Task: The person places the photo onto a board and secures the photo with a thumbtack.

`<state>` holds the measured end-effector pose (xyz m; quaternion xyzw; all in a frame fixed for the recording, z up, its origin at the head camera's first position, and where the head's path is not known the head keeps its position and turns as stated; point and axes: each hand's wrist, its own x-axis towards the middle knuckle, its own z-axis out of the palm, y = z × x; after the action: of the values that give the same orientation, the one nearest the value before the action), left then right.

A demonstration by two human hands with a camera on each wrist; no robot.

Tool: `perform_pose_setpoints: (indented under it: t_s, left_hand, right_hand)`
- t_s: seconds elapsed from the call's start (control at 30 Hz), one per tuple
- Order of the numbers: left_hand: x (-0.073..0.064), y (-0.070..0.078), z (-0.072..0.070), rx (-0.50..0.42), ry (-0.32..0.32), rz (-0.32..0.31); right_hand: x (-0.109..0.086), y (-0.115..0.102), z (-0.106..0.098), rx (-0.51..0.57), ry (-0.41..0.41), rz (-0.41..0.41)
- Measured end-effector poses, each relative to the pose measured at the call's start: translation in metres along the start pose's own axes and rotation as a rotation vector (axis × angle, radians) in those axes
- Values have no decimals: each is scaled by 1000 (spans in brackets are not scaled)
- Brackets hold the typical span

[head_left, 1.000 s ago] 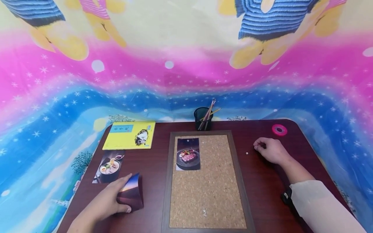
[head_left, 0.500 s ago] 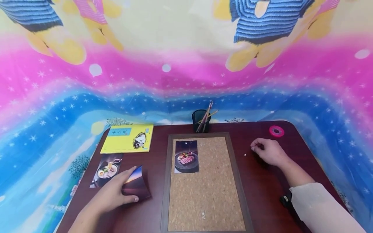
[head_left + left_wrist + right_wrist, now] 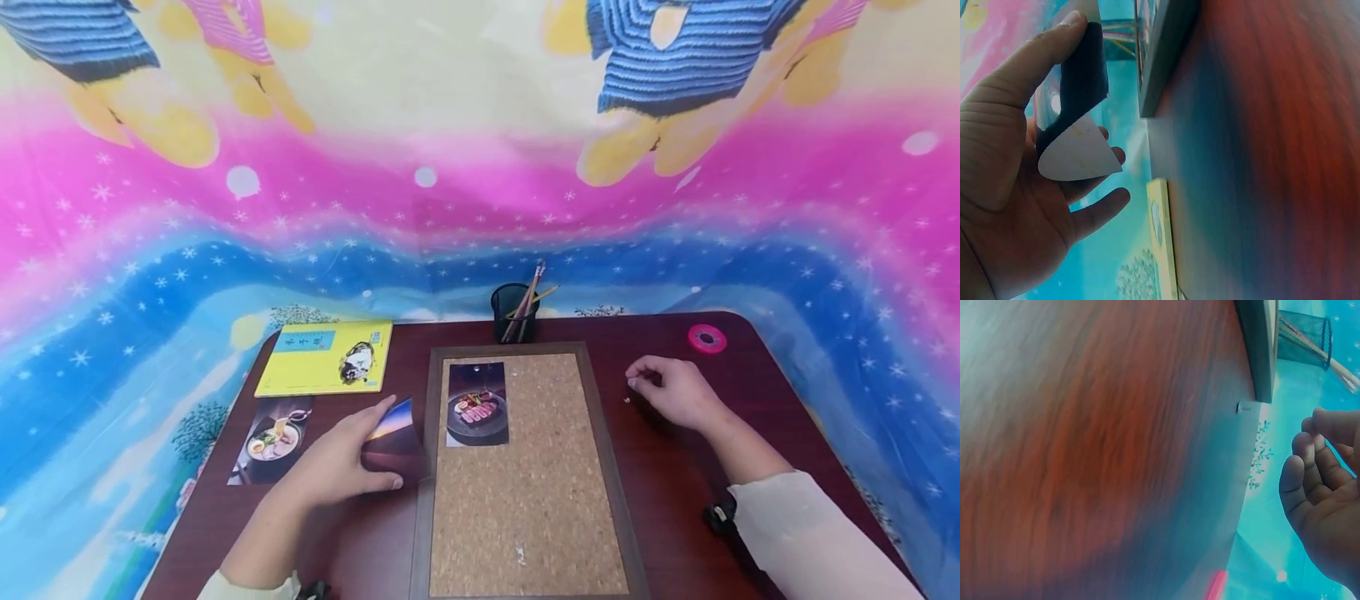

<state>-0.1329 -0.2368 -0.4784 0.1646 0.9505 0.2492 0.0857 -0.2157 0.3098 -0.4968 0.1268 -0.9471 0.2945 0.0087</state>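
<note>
My left hand [image 3: 330, 467] holds a bent photo print [image 3: 393, 435] between thumb and fingers, at the left edge of the cork board [image 3: 555, 500]. In the left wrist view, the photo [image 3: 1085, 75] curls so that its white back shows. A food photo [image 3: 477, 408] with a small pin at its top lies on the board's upper left. Another food photo [image 3: 273, 442] lies on the table, left of my left hand. My right hand [image 3: 675, 393] hovers right of the board, thumb and index tips together; whether they pinch something is hidden. A tiny pin [image 3: 627, 400] lies just below its fingertips.
A yellow book [image 3: 322, 358] lies at the back left. Behind the board stands a black mesh pencil cup [image 3: 513, 312] with pencils. A pink tape roll [image 3: 707, 338] sits at the back right. Near the board's bottom is a small whitish patch [image 3: 520, 554].
My left hand has carried the bent photo rightward and slightly up to the board's edge. My right hand has shifted a little left, closer to the pin on the table.
</note>
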Motion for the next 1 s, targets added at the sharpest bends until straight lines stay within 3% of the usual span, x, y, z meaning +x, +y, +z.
perform_pose_setpoints:
  t_s: [0.3,0.63,0.87,1.0]
  left_hand:
    - [27,22,3,3,-12,29]
    - [52,41,16,-19,8,65]
    - [71,61,23,-46,-12,61]
    - [83,73,27,-13,-29,82]
  right_hand:
    - [4,-12,11,77,-5,6]
    - [5,-20,26,179,-3,51]
    - [6,-27,33,248,13,64]
    - [6,-29,37,272,4,73]
